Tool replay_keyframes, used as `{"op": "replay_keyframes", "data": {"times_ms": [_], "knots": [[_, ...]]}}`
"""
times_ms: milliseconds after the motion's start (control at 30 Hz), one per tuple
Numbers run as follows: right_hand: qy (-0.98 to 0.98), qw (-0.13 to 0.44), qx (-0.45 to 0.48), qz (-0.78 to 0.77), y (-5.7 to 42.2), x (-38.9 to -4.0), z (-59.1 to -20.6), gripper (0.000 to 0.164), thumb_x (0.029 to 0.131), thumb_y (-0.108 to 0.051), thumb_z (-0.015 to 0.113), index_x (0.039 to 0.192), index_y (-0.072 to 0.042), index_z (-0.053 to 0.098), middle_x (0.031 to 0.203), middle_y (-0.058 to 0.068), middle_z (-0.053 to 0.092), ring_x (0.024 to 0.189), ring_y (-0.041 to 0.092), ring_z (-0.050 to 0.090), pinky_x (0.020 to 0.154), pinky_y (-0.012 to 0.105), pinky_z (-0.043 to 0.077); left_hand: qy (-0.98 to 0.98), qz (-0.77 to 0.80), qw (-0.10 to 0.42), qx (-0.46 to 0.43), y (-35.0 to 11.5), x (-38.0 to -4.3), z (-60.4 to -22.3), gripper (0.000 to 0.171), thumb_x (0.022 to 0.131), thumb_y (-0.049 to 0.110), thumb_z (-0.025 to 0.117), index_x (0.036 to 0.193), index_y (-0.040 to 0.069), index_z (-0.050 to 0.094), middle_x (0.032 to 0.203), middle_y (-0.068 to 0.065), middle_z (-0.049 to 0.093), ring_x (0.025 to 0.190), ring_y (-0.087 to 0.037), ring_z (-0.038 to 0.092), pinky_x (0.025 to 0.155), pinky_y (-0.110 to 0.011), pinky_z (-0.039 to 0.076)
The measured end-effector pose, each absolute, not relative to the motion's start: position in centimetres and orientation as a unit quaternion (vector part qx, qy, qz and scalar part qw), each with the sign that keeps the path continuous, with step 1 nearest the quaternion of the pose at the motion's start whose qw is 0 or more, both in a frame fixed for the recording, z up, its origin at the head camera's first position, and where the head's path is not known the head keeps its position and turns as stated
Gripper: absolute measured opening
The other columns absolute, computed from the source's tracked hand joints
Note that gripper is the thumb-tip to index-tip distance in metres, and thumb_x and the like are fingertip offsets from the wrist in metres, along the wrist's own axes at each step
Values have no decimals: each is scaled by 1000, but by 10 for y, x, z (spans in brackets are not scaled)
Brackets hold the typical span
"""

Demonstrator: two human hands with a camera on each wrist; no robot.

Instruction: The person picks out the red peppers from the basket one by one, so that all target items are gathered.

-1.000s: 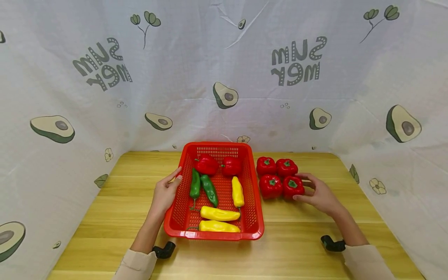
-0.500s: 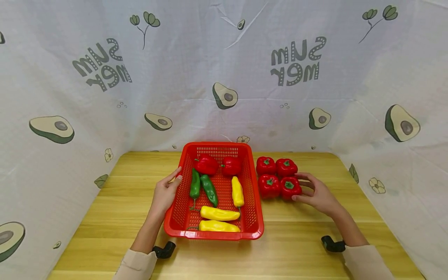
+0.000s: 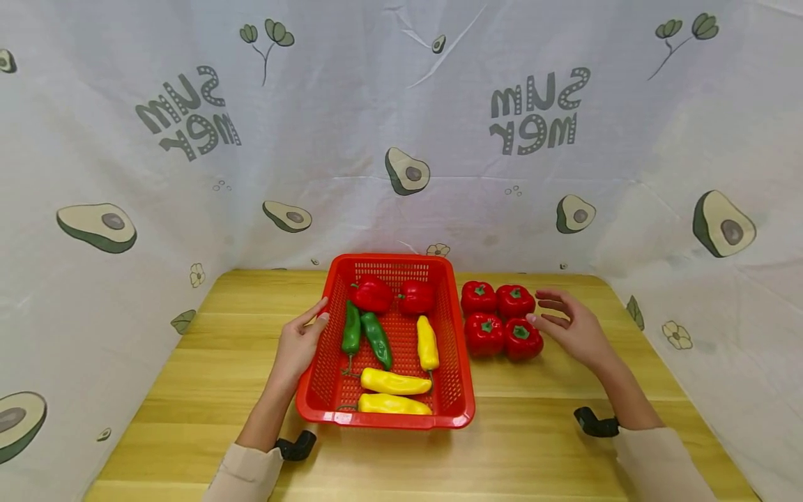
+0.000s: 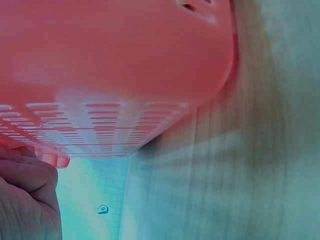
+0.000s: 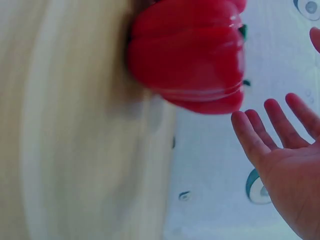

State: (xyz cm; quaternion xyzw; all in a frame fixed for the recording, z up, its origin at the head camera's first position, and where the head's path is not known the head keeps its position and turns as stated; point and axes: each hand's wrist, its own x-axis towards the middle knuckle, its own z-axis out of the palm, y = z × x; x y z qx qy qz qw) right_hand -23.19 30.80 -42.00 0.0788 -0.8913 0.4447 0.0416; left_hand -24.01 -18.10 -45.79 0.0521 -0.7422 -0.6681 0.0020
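My left hand (image 3: pixel 299 345) grips the left rim of a red plastic basket (image 3: pixel 383 420); in the left wrist view its fingers (image 4: pixel 30 175) bend under the rim. Two red bell peppers (image 3: pixel 371 294), two long green peppers (image 3: pixel 377 341) and three long yellow peppers (image 3: pixel 395 382) lie inside. Right of the basket, several red bell peppers stand upright in a tight block, stems up. My right hand (image 3: pixel 577 335) hovers with spread fingers beside the front right bell pepper (image 3: pixel 523 339), holding nothing. The right wrist view shows fingertips (image 5: pixel 238 117) just off a bell pepper (image 5: pixel 185 55).
Everything sits on a wood-grain table (image 3: pixel 533 446). A pale cloth (image 3: pixel 351 125) printed with avocados hangs behind and along both sides. Black wrist mounts (image 3: pixel 597 422) are strapped to both forearms.
The front right bell pepper shifted slightly left against its neighbour. My right hand then let go of it and rose up and away to the right. The left hand stays on the basket.
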Motion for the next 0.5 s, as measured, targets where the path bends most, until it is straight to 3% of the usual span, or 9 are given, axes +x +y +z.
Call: {"op": "replay_keyframes", "data": {"times_ms": [133,267,367,500], "knots": [[-895,38,78,438,298,-237,-411,66,101,-33,67,153,-2,41,154,26,44,137,49,47,91,5,47,-745,-664,3,56,-180,-241,-459,42,104,31,63,146,31,60,106,-25,76,86,-26,76,69,-33,63],[-897,38,80,434,283,-244,-401,67,100,-35,68,155,-9,40,157,23,42,139,49,46,103,34,51,-748,-661,3,59,-181,-241,-459,41,104,31,63,146,32,60,99,-23,77,83,-24,76,67,-32,62],[-892,42,89,441,268,-252,-394,69,99,-34,70,156,-12,39,159,21,39,141,47,45,106,51,46,-749,-661,6,57,-181,-241,-459,41,104,32,63,146,32,60,96,-23,77,82,-24,75,67,-31,62],[-884,33,104,455,247,-258,-384,70,96,-32,73,156,-14,40,161,19,38,141,45,46,108,56,46,-749,-660,7,57,-180,-240,-459,41,104,33,63,145,31,61,94,-23,77,80,-24,75,66,-31,62]]}}
